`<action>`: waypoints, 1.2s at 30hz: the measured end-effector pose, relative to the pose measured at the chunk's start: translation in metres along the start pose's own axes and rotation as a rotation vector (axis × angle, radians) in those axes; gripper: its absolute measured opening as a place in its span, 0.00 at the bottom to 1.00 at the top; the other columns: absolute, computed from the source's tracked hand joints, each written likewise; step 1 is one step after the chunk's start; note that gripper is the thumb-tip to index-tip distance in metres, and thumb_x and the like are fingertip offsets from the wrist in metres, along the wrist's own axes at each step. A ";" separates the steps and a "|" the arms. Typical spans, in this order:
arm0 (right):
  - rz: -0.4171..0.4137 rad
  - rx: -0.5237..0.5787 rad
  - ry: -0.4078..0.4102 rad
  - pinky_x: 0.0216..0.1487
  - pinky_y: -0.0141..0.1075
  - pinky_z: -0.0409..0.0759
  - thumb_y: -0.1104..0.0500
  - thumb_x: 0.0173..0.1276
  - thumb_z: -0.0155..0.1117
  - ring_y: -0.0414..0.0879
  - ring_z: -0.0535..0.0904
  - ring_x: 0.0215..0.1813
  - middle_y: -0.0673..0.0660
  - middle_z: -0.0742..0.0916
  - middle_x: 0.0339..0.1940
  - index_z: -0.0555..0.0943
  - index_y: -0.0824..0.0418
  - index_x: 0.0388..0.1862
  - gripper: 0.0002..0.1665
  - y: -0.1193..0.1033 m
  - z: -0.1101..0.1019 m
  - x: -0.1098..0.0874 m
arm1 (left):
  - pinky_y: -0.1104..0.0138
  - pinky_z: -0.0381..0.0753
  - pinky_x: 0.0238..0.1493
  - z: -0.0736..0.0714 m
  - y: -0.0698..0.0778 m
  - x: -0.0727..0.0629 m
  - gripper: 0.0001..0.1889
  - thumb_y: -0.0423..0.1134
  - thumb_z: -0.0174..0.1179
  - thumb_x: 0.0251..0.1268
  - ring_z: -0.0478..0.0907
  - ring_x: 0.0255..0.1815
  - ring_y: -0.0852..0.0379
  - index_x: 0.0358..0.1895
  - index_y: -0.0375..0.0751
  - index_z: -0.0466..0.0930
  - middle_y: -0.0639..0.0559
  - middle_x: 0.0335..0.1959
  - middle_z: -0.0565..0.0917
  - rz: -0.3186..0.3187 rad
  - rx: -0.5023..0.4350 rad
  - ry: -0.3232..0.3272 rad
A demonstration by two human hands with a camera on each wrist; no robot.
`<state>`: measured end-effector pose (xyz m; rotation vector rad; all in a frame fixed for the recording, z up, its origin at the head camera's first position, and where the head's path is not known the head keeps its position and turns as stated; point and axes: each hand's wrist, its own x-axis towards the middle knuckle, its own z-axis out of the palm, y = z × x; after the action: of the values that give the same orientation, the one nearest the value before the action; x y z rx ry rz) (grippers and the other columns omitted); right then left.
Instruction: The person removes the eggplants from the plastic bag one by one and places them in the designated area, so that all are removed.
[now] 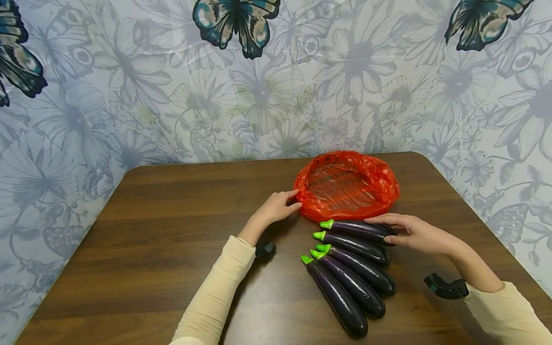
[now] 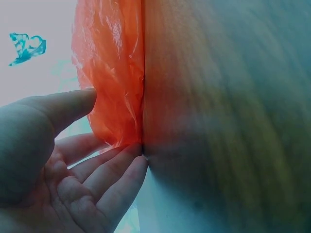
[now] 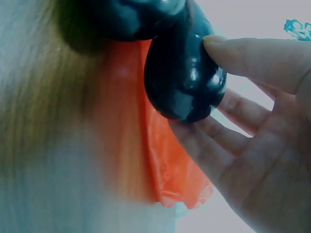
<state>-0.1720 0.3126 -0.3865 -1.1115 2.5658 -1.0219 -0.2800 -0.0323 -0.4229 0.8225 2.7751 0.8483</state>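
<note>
A red plastic bag (image 1: 349,211) stands with its mouth spread wide toward the back of the table. My left hand (image 1: 279,207) is at its left side, thumb and fingers apart. In the left wrist view the thumb (image 2: 77,104) and fingertips lie right at the bag's wall (image 2: 114,92). Several glossy dark eggplants with green stem ends fan out in front of the bag. My right hand (image 1: 416,233) holds the blunt end of the farthest eggplant (image 1: 355,228), thumb on one side and fingers on the other, as the right wrist view of that eggplant (image 3: 184,82) shows.
The other eggplants, such as the second (image 1: 358,247) and the nearest one (image 1: 340,304), lie side by side on the brown wooden table (image 1: 172,230). Behind the table's far edge is a floral wall covering (image 1: 258,110) with butterflies. Each wrist wears a small black camera.
</note>
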 end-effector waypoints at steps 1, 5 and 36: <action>0.004 -0.005 0.006 0.52 0.32 0.73 0.66 0.64 0.63 0.37 0.70 0.60 0.56 0.77 0.59 0.71 0.61 0.65 0.29 0.001 0.001 0.000 | 0.60 0.67 0.59 0.000 0.000 0.000 0.28 0.46 0.55 0.68 0.69 0.61 0.49 0.67 0.38 0.65 0.43 0.62 0.71 0.000 0.000 0.001; 0.026 -0.024 0.030 0.52 0.30 0.72 0.66 0.63 0.64 0.35 0.69 0.59 0.55 0.78 0.58 0.73 0.59 0.64 0.29 0.006 0.004 -0.002 | 0.60 0.67 0.59 0.000 0.001 0.000 0.28 0.46 0.55 0.68 0.69 0.61 0.49 0.67 0.38 0.65 0.43 0.62 0.71 -0.004 0.000 0.001; 0.119 -0.005 0.220 0.55 0.21 0.65 0.69 0.65 0.60 0.36 0.71 0.59 0.51 0.79 0.57 0.73 0.61 0.63 0.26 0.003 -0.005 -0.033 | 0.58 0.65 0.60 -0.006 -0.001 -0.006 0.36 0.45 0.56 0.67 0.69 0.60 0.49 0.74 0.44 0.50 0.43 0.65 0.68 0.023 -0.008 0.054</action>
<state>-0.1525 0.3394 -0.3888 -0.8790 2.7655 -1.1682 -0.2766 -0.0393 -0.4181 0.8447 2.8117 0.8975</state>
